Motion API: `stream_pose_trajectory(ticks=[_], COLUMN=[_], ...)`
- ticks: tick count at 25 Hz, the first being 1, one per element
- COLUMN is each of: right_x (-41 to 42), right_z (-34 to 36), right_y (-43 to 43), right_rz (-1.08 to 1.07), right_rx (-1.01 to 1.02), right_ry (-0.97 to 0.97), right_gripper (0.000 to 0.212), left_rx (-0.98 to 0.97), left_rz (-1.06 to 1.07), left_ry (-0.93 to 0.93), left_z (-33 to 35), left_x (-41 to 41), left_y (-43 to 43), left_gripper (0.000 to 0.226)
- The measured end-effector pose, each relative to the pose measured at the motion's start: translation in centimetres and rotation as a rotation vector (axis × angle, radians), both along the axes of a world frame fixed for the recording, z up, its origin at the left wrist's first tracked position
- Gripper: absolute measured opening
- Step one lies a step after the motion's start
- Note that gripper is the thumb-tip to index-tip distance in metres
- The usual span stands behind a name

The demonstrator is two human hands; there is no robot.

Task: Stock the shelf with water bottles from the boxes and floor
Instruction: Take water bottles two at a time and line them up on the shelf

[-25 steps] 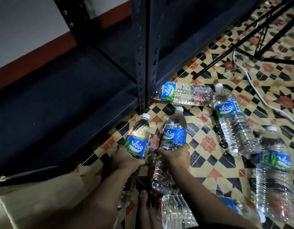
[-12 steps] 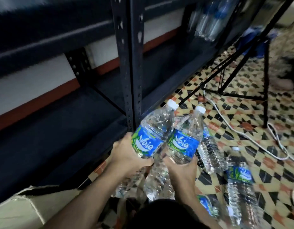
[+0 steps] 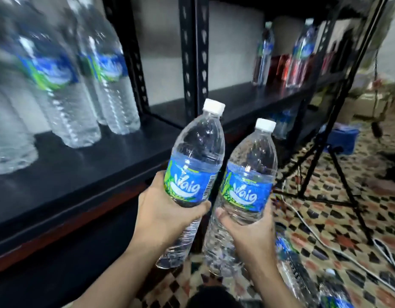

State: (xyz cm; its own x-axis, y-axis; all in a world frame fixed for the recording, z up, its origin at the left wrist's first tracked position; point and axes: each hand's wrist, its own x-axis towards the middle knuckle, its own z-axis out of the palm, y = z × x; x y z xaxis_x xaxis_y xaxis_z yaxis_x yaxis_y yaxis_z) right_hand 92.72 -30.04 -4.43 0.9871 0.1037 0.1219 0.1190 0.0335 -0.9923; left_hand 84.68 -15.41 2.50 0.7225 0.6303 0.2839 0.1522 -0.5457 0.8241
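My left hand [image 3: 167, 215] grips a clear water bottle [image 3: 197, 152] with a blue label and white cap, tilted to the right. My right hand [image 3: 249, 233] grips a second, matching bottle [image 3: 250, 165] beside it. Both bottles are raised in front of the black metal shelf [image 3: 85, 174], near its front edge and level with the shelf board. Several blurred water bottles [image 3: 59, 85] stand upright on that board at the left. More bottles [image 3: 292, 265] lie on the patterned floor at lower right.
A perforated black upright post [image 3: 193, 54] divides the shelf just behind the held bottles. Two bottles [image 3: 264, 54] and red items stand on the right section. A black tripod [image 3: 338, 138], a white cable [image 3: 320, 238] and a blue box [image 3: 345, 138] are on the tiled floor at right.
Both hands lifted their bottles off the floor to shelf height. The view swung up from the bottom shelf to the board that holds upright bottles.
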Motion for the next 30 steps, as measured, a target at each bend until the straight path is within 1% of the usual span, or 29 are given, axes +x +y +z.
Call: stream_pose_trajectory(ticks=[2,5,8,10,15,18,22,25,27,30], right_x=[-0.9,-2.8,-5.0,-6.6,-10.5,-12.5,-13.5,-12.8,-11.8,-9.6], right_z=[3.2,6.7,9.9,11.8,15.2,16.7,18.3,19.9,20.8,21.6], right_y=[0.8,2.9,5.6,7.6,12.9,15.6,18.4,19.6,20.4,21.9], right_rz=[0.060,0.141,0.245,0.317,0.474,0.546,0.595,0.626,0.631,0.583], right_rx=[0.042,0.070,0.121,0.150,0.150,0.127,0.100,0.075,0.040,-0.034], right_ry=[-0.090,-0.196,-0.246,-0.267,-0.295,-0.345,-0.381,-0.410,-0.419,-0.442], right_gripper=[0.077,0.077,0.076,0.079,0.081,0.079,0.084,0.081,0.090,0.118], left_rx=[0.001,0.061,0.073,0.069,0.086,0.118,0.110,0.108,0.095,0.076], left_rz=[0.043,0.161,0.299,0.377,0.500,0.547,0.601,0.607,0.595,0.563], left_ry=[-0.112,-0.234,-0.325,-0.370,-0.442,-0.471,-0.484,-0.500,-0.511,-0.532], left_z=[2.7,6.3,9.2,10.8,13.5,14.4,15.1,15.6,15.9,16.2], left_x=[-2.0,-5.2,-8.1,-10.3,-15.4,-17.7,-19.1,-18.8,-18.1,-16.4], left_y=[0.2,1.1,2.3,3.3,6.3,8.0,10.4,11.8,12.5,13.2], left_gripper=[0.062,0.062,0.060,0.062,0.067,0.068,0.070,0.070,0.071,0.073])
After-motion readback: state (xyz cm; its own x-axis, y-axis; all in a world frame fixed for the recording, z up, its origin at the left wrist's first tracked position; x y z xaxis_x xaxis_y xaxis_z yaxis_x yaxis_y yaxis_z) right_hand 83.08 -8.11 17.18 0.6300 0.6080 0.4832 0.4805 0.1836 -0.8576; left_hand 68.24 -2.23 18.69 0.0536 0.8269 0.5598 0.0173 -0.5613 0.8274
